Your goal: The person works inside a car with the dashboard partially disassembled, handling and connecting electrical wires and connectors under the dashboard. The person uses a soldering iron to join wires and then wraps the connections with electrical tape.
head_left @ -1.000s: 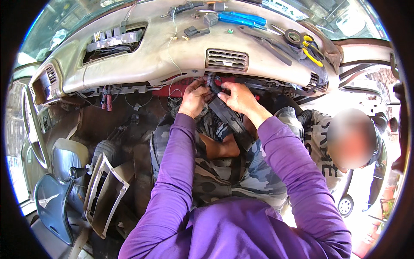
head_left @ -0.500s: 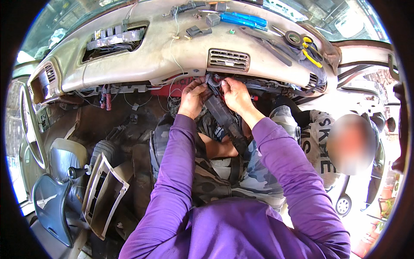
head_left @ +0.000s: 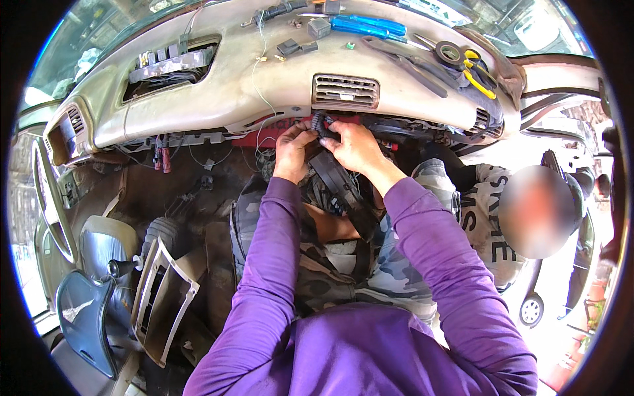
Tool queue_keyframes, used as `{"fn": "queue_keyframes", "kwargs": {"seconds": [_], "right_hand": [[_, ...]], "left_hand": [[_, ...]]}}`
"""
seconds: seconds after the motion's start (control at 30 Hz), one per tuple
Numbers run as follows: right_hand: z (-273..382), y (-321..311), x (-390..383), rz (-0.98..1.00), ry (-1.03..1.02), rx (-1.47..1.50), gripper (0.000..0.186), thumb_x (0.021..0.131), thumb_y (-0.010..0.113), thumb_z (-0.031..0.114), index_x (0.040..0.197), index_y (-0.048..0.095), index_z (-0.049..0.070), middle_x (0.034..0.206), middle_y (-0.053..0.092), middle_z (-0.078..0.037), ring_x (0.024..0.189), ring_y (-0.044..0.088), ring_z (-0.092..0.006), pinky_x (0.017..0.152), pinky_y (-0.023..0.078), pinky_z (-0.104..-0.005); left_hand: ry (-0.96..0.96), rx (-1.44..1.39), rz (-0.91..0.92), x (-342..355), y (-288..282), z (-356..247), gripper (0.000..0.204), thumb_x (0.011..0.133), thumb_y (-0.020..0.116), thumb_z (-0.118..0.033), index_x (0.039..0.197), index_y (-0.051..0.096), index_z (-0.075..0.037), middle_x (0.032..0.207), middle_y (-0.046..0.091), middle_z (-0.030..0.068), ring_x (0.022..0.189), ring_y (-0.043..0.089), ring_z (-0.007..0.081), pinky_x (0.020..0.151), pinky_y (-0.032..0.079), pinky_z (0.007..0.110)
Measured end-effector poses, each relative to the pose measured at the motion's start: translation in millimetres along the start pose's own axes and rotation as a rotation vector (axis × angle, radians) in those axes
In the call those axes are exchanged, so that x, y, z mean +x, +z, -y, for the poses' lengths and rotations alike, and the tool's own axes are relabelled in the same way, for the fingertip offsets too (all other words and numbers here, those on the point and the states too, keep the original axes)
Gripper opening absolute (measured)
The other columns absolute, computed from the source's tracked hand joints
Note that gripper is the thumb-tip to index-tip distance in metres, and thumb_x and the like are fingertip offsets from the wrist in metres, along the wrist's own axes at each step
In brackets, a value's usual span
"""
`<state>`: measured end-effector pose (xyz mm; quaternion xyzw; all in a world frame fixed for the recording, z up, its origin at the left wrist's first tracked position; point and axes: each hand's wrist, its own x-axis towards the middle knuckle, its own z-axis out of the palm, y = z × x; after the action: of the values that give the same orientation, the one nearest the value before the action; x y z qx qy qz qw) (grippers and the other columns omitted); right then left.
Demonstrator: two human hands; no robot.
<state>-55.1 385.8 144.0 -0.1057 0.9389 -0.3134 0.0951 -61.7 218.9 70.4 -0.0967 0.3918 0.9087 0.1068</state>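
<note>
Just under the dashboard's centre air vent (head_left: pixel 346 90), a dark corrugated wiring tube (head_left: pixel 317 121) hangs down. My left hand (head_left: pixel 292 152) is closed at its left side, thumb and fingers pinched together. Closed around the same tube from the right is my right hand (head_left: pixel 354 146), its fingers bent towards the left one. The fingertips hide part of the tube. Below them a long black plastic piece (head_left: pixel 335 177) slants down to the right, close under my right hand. Behind the hands lies a red surface (head_left: pixel 254 137) with thin loose wires in front of it.
On the beige dashboard (head_left: pixel 284 79) lie blue-handled screwdrivers (head_left: pixel 370 26), black tape (head_left: pixel 450 54), yellow-handled pliers (head_left: pixel 477 82) and small relays (head_left: pixel 288 47). A co-worker (head_left: pixel 485 211) leans in at right. A loose trim frame (head_left: pixel 165 297) stands near the gear lever (head_left: pixel 122 266).
My right hand has shifted left and slightly down, closer to my left hand, and its fingers curl further round the tube. My left hand has barely moved.
</note>
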Motion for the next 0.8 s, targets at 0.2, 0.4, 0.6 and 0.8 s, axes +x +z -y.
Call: {"fn": "queue_keyframes", "kwargs": {"seconds": [0.2, 0.4, 0.6, 0.8], "right_hand": [[-15.2, 6.4, 12.5, -0.156, 0.03, 0.048, 0.036, 0.102, 0.053, 0.033, 0.1, 0.067, 0.0, 0.092, 0.067, -0.027, 0.091, 0.065, -0.0455, 0.08, 0.051, -0.0508], [-34.5, 21.1, 20.6, -0.195, -0.137, -0.024, 0.039, 0.103, 0.051, 0.032, 0.093, 0.066, -0.003, 0.088, 0.066, -0.026, 0.086, 0.063, -0.0463, 0.078, 0.05, -0.0514], [-37.0, 24.8, 27.0, -0.161, -0.16, 0.023, 0.038, 0.102, 0.053, 0.031, 0.091, 0.066, -0.002, 0.087, 0.067, -0.024, 0.086, 0.064, -0.0447, 0.077, 0.05, -0.0497], [-14.1, -3.4, 17.6, -0.02, 0.013, 0.227, 0.036, 0.1, 0.059, 0.033, 0.1, 0.07, -0.001, 0.093, 0.069, -0.024, 0.091, 0.066, -0.0419, 0.079, 0.051, -0.0449]], "left_hand": [[0.018, 0.083, 0.07, 7.6, -7.5, -1.5, 0.028, 0.092, 0.056, 0.0, 0.118, 0.063, 0.007, 0.112, 0.069, 0.0149, 0.098, 0.068, 0.0259, 0.091, 0.055, 0.037], [0.063, 0.567, -0.19, -15.2, 19.2, -9.1, 0.022, 0.092, 0.062, -0.008, 0.108, 0.067, 0.007, 0.1, 0.072, 0.0132, 0.088, 0.068, 0.023, 0.082, 0.053, 0.035], [0.332, 1.123, -0.411, -26.2, 34.0, 16.6, 0.042, 0.101, 0.05, -0.03, 0.097, 0.066, 0.009, 0.088, 0.066, 0.0319, 0.086, 0.061, 0.0519, 0.08, 0.048, 0.049], [0.391, 0.742, -0.206, -10.8, 3.9, 15.8, 0.039, 0.098, 0.056, -0.028, 0.089, 0.064, 0.009, 0.069, 0.063, 0.0203, 0.061, 0.054, 0.0284, 0.066, 0.041, 0.045]]}}
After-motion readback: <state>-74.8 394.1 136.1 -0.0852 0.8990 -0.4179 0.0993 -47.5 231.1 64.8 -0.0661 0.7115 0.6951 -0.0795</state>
